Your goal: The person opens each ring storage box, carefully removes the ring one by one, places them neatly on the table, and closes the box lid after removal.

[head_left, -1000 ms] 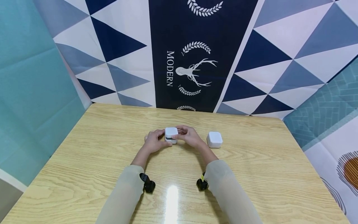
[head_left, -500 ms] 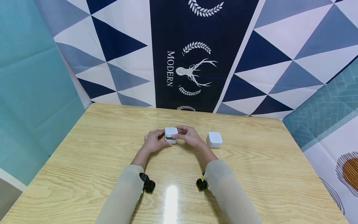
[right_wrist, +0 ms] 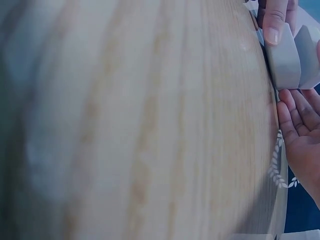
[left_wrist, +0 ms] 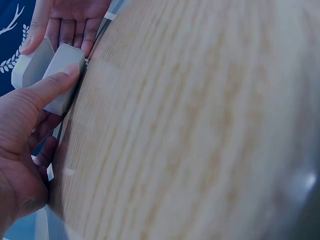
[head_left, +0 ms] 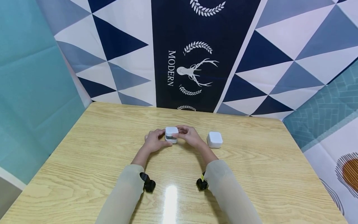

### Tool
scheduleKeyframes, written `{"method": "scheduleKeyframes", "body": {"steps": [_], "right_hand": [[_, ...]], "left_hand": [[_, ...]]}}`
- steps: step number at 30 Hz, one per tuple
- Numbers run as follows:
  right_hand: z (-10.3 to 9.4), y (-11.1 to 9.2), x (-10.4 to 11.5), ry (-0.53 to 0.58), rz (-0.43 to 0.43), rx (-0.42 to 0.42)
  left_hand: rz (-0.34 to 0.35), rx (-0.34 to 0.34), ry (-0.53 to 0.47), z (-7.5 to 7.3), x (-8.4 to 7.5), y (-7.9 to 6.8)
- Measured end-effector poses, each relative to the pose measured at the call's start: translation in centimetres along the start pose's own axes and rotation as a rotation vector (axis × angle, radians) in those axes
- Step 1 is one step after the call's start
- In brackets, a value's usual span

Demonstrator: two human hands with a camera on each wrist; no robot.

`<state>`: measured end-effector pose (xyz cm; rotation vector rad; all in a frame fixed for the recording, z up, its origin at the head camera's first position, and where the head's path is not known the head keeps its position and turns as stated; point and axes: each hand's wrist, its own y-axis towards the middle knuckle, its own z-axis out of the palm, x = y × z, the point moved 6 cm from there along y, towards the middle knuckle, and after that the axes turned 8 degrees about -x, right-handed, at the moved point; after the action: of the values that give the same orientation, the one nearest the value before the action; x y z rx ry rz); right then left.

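A small white box with rounded corners stands partly parted between the two hands, a dark gap showing between its upper half [head_left: 171, 130] and lower half [head_left: 173, 141]. My left hand [head_left: 153, 142] grips the lower half from the left, its thumb pressed on the side in the left wrist view. From the right, my right hand [head_left: 189, 136] pinches the upper half between thumb and fingers. In the right wrist view the upper half [right_wrist: 311, 55] leans away from the lower half [right_wrist: 284, 62], leaving a wedge-shaped gap. The inside of the box is hidden.
A second white rounded box [head_left: 214, 139] stands closed on the wooden table [head_left: 251, 174], right of the right hand. Behind the table hangs a patterned cloth [head_left: 190, 74] with triangles and a deer head. Black wrist cameras [head_left: 149, 185] hang inside both sleeves.
The gap between the two halves of the white box has widened slightly, with the upper half tilting up. Both hands stay in nearly the same place.
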<state>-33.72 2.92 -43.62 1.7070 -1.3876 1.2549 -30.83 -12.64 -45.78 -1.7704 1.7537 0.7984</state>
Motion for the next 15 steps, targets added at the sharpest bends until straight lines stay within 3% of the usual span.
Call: {"method": "scheduleKeyframes", "body": {"steps": [6,15], "right_hand": [[0.1,1.0,-1.4,0.002,-0.017,-0.028],[0.0,0.5,-0.6,0.010,0.019,-0.004]], "left_hand": [[0.003,-0.003,-0.007,0.0,-0.1,0.0],[0.006,-0.007,-0.011,-0.1,-0.1,-0.1]]}}
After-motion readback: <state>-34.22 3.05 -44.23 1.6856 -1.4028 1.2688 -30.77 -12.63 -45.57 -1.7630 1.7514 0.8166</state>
